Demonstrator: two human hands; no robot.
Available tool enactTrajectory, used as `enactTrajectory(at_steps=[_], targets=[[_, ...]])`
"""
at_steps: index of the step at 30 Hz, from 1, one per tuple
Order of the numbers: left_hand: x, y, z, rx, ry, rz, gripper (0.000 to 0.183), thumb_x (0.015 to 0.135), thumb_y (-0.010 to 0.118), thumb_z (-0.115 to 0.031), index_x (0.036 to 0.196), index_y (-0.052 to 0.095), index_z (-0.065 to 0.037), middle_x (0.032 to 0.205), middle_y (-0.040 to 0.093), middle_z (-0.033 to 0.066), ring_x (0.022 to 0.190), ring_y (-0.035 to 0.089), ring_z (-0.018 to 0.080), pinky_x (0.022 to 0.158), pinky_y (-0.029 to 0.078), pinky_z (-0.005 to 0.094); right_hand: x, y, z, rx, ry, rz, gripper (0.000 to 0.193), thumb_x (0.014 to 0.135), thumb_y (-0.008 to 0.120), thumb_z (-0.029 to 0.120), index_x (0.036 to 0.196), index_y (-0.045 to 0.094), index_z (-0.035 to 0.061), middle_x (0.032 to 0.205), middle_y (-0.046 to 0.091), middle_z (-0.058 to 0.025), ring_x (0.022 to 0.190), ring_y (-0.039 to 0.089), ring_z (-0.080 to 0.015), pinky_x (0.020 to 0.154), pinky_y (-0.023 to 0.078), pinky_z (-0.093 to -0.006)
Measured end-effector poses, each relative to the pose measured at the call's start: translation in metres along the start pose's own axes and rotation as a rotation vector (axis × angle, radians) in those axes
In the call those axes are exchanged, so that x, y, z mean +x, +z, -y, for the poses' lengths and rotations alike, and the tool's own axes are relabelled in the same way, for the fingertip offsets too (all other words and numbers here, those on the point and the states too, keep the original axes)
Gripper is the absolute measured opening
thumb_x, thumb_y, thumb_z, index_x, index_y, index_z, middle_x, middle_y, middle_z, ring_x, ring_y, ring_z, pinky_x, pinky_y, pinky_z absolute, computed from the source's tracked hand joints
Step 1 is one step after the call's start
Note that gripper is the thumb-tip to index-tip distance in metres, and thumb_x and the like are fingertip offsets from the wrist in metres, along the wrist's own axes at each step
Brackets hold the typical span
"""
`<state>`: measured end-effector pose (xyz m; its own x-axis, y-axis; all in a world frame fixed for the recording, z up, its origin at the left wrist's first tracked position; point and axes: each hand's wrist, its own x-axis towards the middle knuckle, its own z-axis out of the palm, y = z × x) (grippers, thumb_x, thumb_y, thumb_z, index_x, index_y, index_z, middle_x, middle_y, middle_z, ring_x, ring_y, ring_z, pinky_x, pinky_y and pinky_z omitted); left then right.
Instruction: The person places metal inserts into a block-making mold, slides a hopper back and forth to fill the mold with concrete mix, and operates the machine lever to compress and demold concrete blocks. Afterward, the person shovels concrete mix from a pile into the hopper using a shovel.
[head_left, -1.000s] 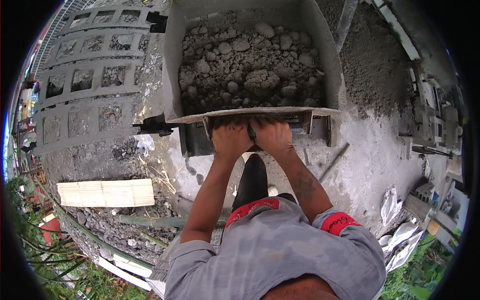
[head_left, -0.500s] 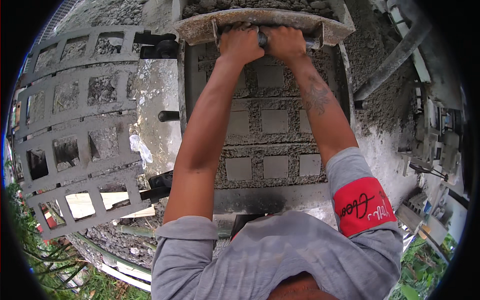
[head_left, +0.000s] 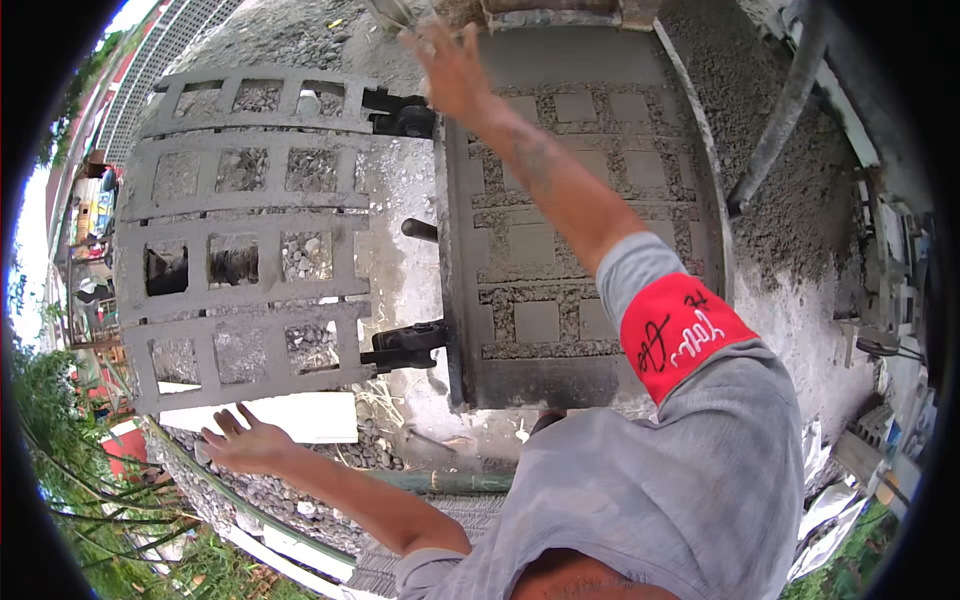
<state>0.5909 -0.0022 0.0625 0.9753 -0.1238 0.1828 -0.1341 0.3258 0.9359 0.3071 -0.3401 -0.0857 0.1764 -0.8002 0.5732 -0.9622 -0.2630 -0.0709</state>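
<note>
My left hand (head_left: 246, 446) is open with fingers spread, next to the near edge of the grey grid frame (head_left: 218, 190), holding nothing. My right hand (head_left: 450, 75) reaches across to the far left corner of the mould, its fingers apart and slightly blurred. Just beyond its fingertips is a greyish metal piece (head_left: 392, 12), cut off by the picture's top. The mould box (head_left: 560, 383) holds rough grey concrete mix (head_left: 505, 297) around rows of smooth square blocks (head_left: 537, 322). Black hinges (head_left: 407, 346) join the grid frame to the mould's left side.
A short dark handle (head_left: 419, 230) sticks out from the mould's left wall. Damp grey mix (head_left: 790, 205) is heaped at the right, with a slanting metal pipe (head_left: 780, 110) over it. A pale wooden board (head_left: 300, 418) and gravel lie under the frame's near end.
Both hands have let go of the metal scraper at the mould's far end. My left hand has swung down to the near left; my right hand has moved left. The view has shifted leftward.
</note>
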Motion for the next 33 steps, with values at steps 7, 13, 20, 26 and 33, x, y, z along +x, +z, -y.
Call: enactTrajectory(at_steps=[7, 13, 20, 26, 33], targets=[[0.063, 0.012, -0.024, -0.311, -0.252, 0.333, 0.07, 0.089, 0.022, -0.059, 0.119, 0.047, -0.001, 0.121, 0.048, 0.0209, 0.111, 0.048, 0.034, 0.094, 0.039, 0.0535, -0.291, -0.244, -0.031, 0.707, -0.001, -0.094, 0.061, 0.076, 0.067, 0.025, 0.129, 0.038, 0.0152, 0.133, 0.04, -0.0109, 0.131, 0.029, -0.0253, 0.108, 0.007, -0.0529], [-0.043, 0.03, -0.064, -0.333, -0.018, 0.427, 0.065, 0.092, 0.018, -0.055, 0.119, 0.048, -0.003, 0.116, 0.049, 0.0157, 0.106, 0.049, 0.0283, 0.095, 0.041, 0.0498, -0.533, -0.423, -0.261, 0.017, 0.867, -0.425, 0.061, 0.084, 0.059, 0.038, 0.129, 0.038, 0.0021, 0.131, 0.041, -0.0185, 0.123, 0.037, -0.0304, 0.102, 0.026, -0.0467], [-0.432, -0.135, 0.041, 0.653, 1.09, 1.744, 0.057, 0.088, 0.045, -0.045, 0.126, 0.046, -0.002, 0.138, 0.033, 0.0187, 0.132, 0.022, 0.0355, 0.108, 0.011, 0.0498, -0.531, -0.474, -0.231, 0.26, 0.797, -0.873, 0.056, 0.087, 0.055, 0.036, 0.128, 0.038, 0.0022, 0.128, 0.042, -0.0161, 0.123, 0.036, -0.0297, 0.102, 0.026, -0.0457], [-0.498, -0.121, 0.011, 0.085, 0.935, 1.826, 0.049, 0.089, 0.048, -0.04, 0.13, 0.044, -0.012, 0.136, 0.035, 0.0151, 0.131, 0.023, 0.0347, 0.106, 0.017, 0.0486, -0.579, -0.416, -0.196, 0.212, 0.965, -0.542, 0.054, 0.088, 0.052, 0.038, 0.13, 0.039, 0.0068, 0.129, 0.042, -0.0156, 0.122, 0.035, -0.0309, 0.102, 0.024, -0.0444], [-0.463, 0.132, 0.074, 0.832, 0.787, 2.064, 0.064, 0.088, 0.036, -0.053, 0.136, 0.029, -0.012, 0.108, 0.058, 0.024, 0.101, 0.054, 0.0412, 0.085, 0.042, 0.0493, -0.608, -0.502, -0.207, 0.062, 1.092, -0.852, 0.042, 0.092, 0.048, 0.03, 0.124, 0.047, 0.0026, 0.122, 0.051, -0.0134, 0.118, 0.044, -0.0257, 0.099, 0.032, -0.0389]])
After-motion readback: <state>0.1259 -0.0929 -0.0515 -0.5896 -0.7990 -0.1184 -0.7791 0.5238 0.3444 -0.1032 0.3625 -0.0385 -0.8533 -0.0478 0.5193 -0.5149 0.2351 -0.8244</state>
